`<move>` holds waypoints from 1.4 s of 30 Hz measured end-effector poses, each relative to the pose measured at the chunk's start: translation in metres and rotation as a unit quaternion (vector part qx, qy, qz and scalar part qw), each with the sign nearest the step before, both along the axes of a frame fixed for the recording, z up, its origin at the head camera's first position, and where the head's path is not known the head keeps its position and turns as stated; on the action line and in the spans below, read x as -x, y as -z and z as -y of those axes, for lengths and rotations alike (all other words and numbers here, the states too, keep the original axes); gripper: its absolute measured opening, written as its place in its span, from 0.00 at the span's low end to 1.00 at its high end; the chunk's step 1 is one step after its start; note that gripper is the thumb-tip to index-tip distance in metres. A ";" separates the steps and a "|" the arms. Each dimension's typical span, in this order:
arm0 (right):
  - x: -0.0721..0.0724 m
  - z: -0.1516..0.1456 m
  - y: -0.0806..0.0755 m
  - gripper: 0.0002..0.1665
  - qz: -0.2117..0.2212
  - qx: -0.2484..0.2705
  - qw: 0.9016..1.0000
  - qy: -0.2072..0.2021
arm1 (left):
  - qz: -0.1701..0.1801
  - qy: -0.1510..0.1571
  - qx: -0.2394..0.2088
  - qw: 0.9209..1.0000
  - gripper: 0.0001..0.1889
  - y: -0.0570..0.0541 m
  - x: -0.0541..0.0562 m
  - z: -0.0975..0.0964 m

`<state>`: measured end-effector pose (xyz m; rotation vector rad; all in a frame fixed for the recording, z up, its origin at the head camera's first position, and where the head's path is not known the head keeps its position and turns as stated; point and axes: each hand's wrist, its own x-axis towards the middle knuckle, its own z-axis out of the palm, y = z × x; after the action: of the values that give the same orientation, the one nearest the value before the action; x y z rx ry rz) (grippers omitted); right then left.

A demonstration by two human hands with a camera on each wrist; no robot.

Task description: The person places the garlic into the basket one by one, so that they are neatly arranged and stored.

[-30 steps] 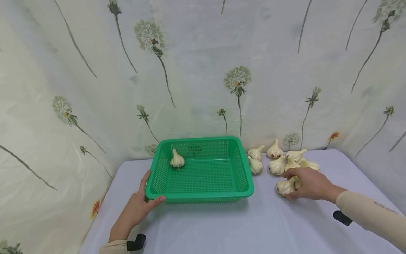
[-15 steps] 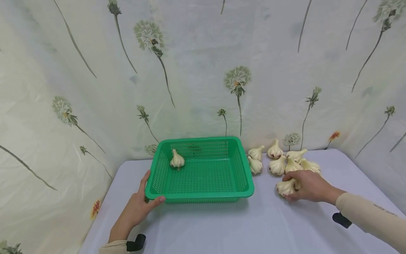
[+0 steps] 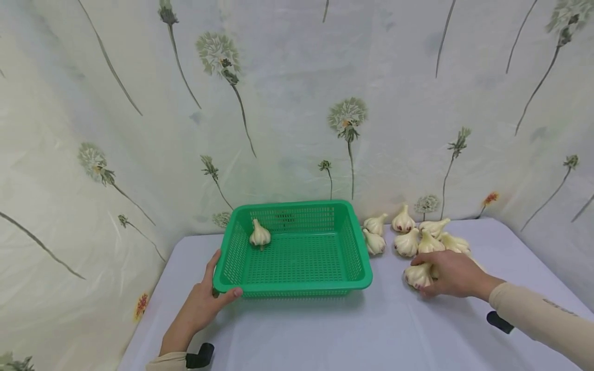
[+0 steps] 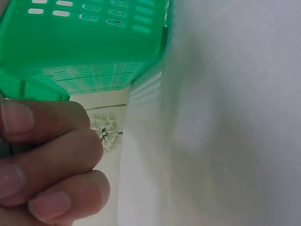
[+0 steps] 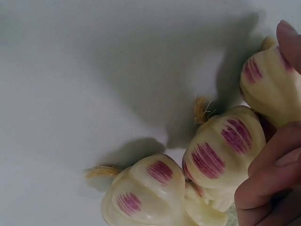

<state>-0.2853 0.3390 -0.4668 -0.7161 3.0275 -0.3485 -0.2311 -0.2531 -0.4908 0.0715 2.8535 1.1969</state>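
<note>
A green plastic basket (image 3: 297, 284) with slotted walls sits on the table, and one garlic bulb (image 3: 260, 235) lies in its back left part. My left hand (image 3: 197, 304) grips the basket's front left corner, thumb over the rim; the left wrist view shows its other fingers (image 4: 51, 160) curled beside the slotted wall. On the right, my right hand (image 3: 452, 273) holds a pale garlic bulb (image 3: 417, 276) between thumb and fingers, low at the front of the bulb group. In the right wrist view that purple-streaked bulb (image 5: 268, 89) is partly covered by the thumb.
Behind the right hand stand several more garlic bulbs (image 3: 430, 241), close together. Two bulbs (image 3: 373, 242) lie right beside the basket's right wall. A white cloth covers the table (image 3: 325, 335), and a dandelion-print curtain (image 3: 287, 113) rises behind it.
</note>
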 end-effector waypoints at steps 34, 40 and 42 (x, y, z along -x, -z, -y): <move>0.012 0.030 -0.045 0.35 -0.001 0.123 0.992 0.003 | 0.007 -0.006 -0.005 1.000 0.58 -0.001 -0.002 0.002; 0.016 0.031 -0.052 0.33 0.022 0.135 0.991 0.005 | 0.005 -0.005 -0.003 1.000 0.58 0.001 0.000 0.001; 0.018 0.031 -0.055 0.33 0.020 0.131 0.991 0.005 | 0.005 -0.005 0.000 1.000 0.58 0.001 0.001 0.000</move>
<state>-0.3037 0.3078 -0.4117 -0.6950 2.9805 -0.7605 -0.2321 -0.2534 -0.4913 0.0516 2.8480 1.1948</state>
